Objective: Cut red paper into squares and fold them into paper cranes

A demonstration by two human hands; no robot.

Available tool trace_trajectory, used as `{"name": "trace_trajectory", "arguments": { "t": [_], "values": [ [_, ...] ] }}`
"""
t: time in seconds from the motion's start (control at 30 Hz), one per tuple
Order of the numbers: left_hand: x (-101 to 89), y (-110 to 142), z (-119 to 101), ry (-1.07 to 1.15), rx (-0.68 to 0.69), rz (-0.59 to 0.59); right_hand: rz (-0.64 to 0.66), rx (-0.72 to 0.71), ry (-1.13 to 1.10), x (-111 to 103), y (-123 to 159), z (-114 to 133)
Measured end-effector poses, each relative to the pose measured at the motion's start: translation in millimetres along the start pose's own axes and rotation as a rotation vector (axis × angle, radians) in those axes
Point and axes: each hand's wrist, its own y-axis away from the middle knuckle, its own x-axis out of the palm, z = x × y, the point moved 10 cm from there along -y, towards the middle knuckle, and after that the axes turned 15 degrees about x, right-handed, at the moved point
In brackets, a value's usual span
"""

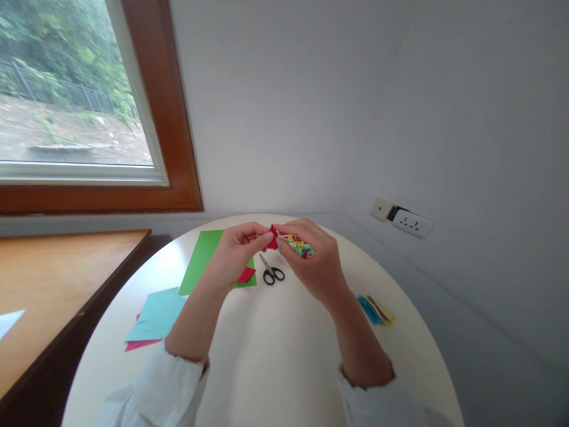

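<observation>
The red piece (272,238) is between both hands, held up over the table (275,362). Such a small piece probably wants a light, even pinch close to its edges, so it neither crumples nor tears. The left hand (236,250) clamps it between thumb and fingers; the right hand (315,256) pinches its other side. Scissors (271,274) lie near the green sheet (199,256).

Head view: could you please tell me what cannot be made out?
Head view: held red piece, partly covered by left hand and right hand.
Head view: colourful pieces, partly hidden by the right hand; too small to count.
Head view: green sheet, partly hidden behind the left hand.
Head view: table, near edge cut off by picture's bottom.
</observation>
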Motion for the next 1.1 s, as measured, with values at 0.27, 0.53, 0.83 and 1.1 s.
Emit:
{"name": "trace_trajectory", "arguments": {
  "t": [0.27, 0.53, 0.83, 1.1],
  "values": [
    [-1.8, 0.1, 4.1, 0.011, -0.027, -0.019, -0.013, -0.041, 0.005, 0.3, 1.1, 3.8],
    [-1.9, 1.1, 6.9, 0.035, -0.065, -0.049, -0.011, -0.021, 0.024, 0.2, 0.2, 2.0],
    [5.2, 2.7, 4.3, -0.140, -0.075, 0.190, 0.183, 0.033, 0.067, 7.6, -0.1, -5.2],
    [6.2, 4.5, 5.3, -0.190, -0.093, 0.253, 0.266, 0.038, 0.119, 13.5, 2.3, -5.4]
  ]
}}
